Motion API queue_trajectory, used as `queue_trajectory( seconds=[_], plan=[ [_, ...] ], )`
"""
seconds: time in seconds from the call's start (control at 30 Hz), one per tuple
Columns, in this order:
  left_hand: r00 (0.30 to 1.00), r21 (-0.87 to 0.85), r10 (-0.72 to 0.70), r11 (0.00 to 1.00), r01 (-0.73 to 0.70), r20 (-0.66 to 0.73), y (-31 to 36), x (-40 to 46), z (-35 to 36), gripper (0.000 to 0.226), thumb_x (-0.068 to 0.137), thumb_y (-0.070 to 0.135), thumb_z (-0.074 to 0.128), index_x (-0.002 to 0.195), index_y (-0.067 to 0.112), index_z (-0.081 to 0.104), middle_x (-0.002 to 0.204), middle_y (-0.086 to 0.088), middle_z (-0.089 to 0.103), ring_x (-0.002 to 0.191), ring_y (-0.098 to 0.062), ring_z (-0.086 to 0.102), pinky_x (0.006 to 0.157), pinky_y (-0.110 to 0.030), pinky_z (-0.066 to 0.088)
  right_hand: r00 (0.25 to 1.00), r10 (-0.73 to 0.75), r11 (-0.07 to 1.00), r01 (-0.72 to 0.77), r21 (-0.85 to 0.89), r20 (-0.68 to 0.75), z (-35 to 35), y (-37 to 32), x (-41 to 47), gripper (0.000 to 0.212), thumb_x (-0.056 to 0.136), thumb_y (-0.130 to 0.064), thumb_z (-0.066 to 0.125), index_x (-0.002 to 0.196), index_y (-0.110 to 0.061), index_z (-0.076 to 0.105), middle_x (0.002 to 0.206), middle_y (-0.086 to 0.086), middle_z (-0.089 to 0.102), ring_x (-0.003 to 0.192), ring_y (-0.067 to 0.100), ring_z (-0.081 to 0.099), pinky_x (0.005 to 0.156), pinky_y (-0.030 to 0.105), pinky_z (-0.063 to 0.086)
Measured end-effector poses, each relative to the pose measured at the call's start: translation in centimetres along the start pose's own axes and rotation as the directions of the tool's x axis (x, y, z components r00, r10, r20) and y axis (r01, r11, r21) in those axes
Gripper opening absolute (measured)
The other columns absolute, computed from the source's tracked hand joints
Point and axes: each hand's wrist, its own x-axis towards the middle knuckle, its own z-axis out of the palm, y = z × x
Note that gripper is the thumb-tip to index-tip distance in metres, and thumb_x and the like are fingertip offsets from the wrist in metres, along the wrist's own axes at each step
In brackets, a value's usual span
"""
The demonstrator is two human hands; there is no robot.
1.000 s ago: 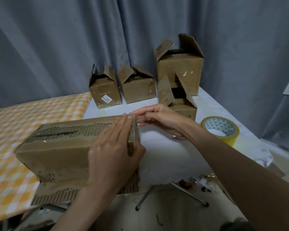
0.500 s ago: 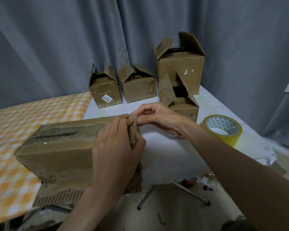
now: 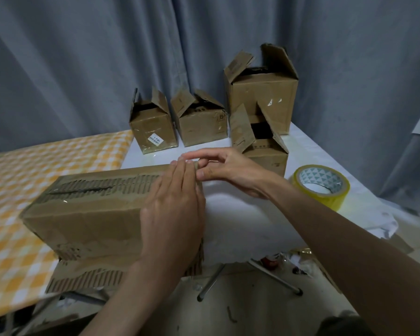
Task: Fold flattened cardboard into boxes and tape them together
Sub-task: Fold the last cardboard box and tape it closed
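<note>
A: On the left, orange-and-white checked tablecloth [image 3: 22,190]. What sits on its near right edge?

B: Long brown cardboard box [image 3: 87,214], lying on its side, top face torn down to the corrugation. A loose torn flap hangs below its front at the table edge. It straddles the checked cloth and the white table cover [image 3: 240,214].

A: Left hand?

B: Left hand [image 3: 174,209] lies flat over the box's right end, fingers straight and together, pressing the top face and front. Not curled round anything.

A: Right hand?

B: Right hand [image 3: 226,168] is at the box's top right corner, just beside the left fingertips. Thumb and forefinger pinch the corner edge; other fingers loosely extended above. Whether tape is between them, can't tell.

A: Behind the hands?

B: Four assembled brown cardboard boxes, flaps up. Left to right: small box with a white barcode label [image 3: 153,127], small box beside it [image 3: 200,122], low open box [image 3: 262,151] closest to the right hand, tall box [image 3: 262,98] behind that one against the grey curtain [image 3: 83,57].

A: Tape?

B: Yellow roll of packing tape [image 3: 321,185] lying flat on the white cover, right of the right forearm, apart from both hands.

A: Below the table?

B: Metal folding legs [image 3: 272,275] and small scraps on the floor, too blurred to identify.
</note>
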Motion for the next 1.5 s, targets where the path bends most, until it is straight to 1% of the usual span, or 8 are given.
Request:
queue_trajectory(
  seconds=[0.13,0.5,0.6,0.73,0.93,1.13,1.27,1.5],
  plan=[
    [0.999,-0.028,-0.031,0.999,0.031,0.017,0.2,0.1,0.0,0.044,0.103,0.02,0.045,0.144,0.007,0.047,0.15,-0.011,0.045,0.141,-0.023,0.04,0.116,-0.035,0.029,1.0,0.009,0.998,-0.009,0.062,0.002,0.1,0.4,0.0,0.039,0.092,-0.002,0.066,0.131,-0.008,0.064,0.128,0.005,0.069,0.12,0.016,0.064,0.096,0.021,0.051],
    [0.999,-0.019,-0.007,1.0,0.006,-0.048,-0.3,0.1,0.3,0.041,0.099,0.02,0.051,0.138,0.007,0.055,0.141,-0.012,0.055,0.133,-0.025,0.051,0.108,-0.035,0.038,0.993,-0.012,0.999,0.017,0.037,-0.12,0.6,0.9,1.1,0.021,0.093,-0.005,0.065,0.112,-0.007,0.073,0.112,0.01,0.075,0.105,0.019,0.072,0.085,0.027,0.058],
    [1.0,-0.055,0.022,0.998,-0.023,-0.012,-0.9,0.5,-0.7,0.048,0.098,0.037,0.05,0.142,0.018,0.051,0.145,-0.001,0.053,0.131,-0.017,0.052,0.096,-0.032,0.049,0.994,-0.013,1.0,0.014,0.014,-0.108,0.5,0.7,1.0,0.029,0.096,-0.007,0.062,0.123,0.003,0.067,0.12,0.012,0.072,0.112,0.023,0.069,0.09,0.029,0.058],
    [0.986,-0.225,0.151,0.965,-0.132,0.066,-3.4,0.9,-2.8,0.066,0.088,0.067,0.045,0.147,0.04,0.037,0.15,0.017,0.042,0.13,-0.003,0.045,0.101,-0.028,0.034,0.989,-0.018,1.0,0.019,0.003,-0.145,0.5,-0.3,0.4,0.031,0.099,-0.008,0.057,0.128,0.002,0.064,0.124,0.008,0.071,0.114,0.019,0.068,0.092,0.027,0.056],
    [0.962,-0.353,0.241,0.918,-0.182,0.13,-11.0,2.9,-5.7,0.063,0.074,0.06,0.068,0.134,0.045,0.055,0.141,0.023,0.051,0.131,0.0,0.048,0.108,-0.044,0.044,0.93,-0.013,0.998,-0.012,-0.066,-0.368,1.3,-2.5,0.0,0.029,0.097,-0.008,0.058,0.124,-0.011,0.069,0.114,0.002,0.075,0.104,0.01,0.07,0.089,0.02,0.056],
    [0.984,-0.337,0.141,0.937,-0.097,0.109,-12.2,2.8,-4.1,0.065,0.073,0.074,0.059,0.133,0.049,0.055,0.136,0.029,0.052,0.127,0.0,0.051,0.105,-0.042,0.047,0.758,-0.165,0.935,-0.083,-0.344,-0.631,3.2,-3.6,-0.7,0.025,0.095,-0.038,0.063,0.099,-0.013,0.065,0.092,0.011,0.069,0.073,0.011,0.061,0.075,0.037,0.055],
    [0.992,-0.197,0.085,0.978,-0.066,0.09,-10.5,2.8,-3.0,0.067,0.08,0.076,0.047,0.14,0.045,0.048,0.14,0.022,0.051,0.124,-0.008,0.055,0.097,-0.04,0.051,0.837,-0.167,0.814,-0.181,-0.551,-0.522,4.8,-2.9,-1.7,0.051,0.074,-0.071,0.066,0.1,-0.029,0.055,0.098,-0.006,0.06,0.083,0.006,0.057,0.067,0.03,0.046],
    [0.977,-0.276,-0.193,0.938,0.21,0.09,-16.5,3.7,-4.2,0.066,0.094,0.073,0.026,0.115,0.027,0.069,0.125,-0.002,0.067,0.113,-0.025,0.058,0.087,-0.037,0.041,0.885,-0.164,0.772,-0.161,-0.615,-0.437,3.9,-3.0,-1.9,0.058,0.065,-0.054,0.084,0.108,-0.03,0.054,0.102,-0.009,0.055,0.081,0.003,0.052,0.069,0.026,0.041]
  ],
)
